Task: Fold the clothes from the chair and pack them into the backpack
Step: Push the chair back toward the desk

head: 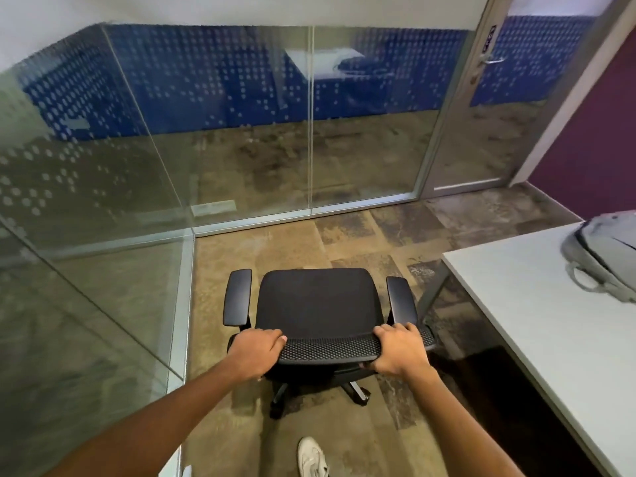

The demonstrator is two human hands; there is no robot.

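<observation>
Two hands, ours: left hand [256,352] and right hand [399,349], fingers curled over chair [318,301] backrest; backpack [602,256] on table [537,304] right of chair.

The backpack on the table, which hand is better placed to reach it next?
Right. Both hands grip the chair's backrest, but the right hand is on the side nearest the table where the backpack lies; the left hand is farther.

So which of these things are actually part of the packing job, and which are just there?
Part of the job:
chair, seat bare, gripped by left hand and right hand
grey backpack on the white table

Just there:
glass partition
door
</observation>
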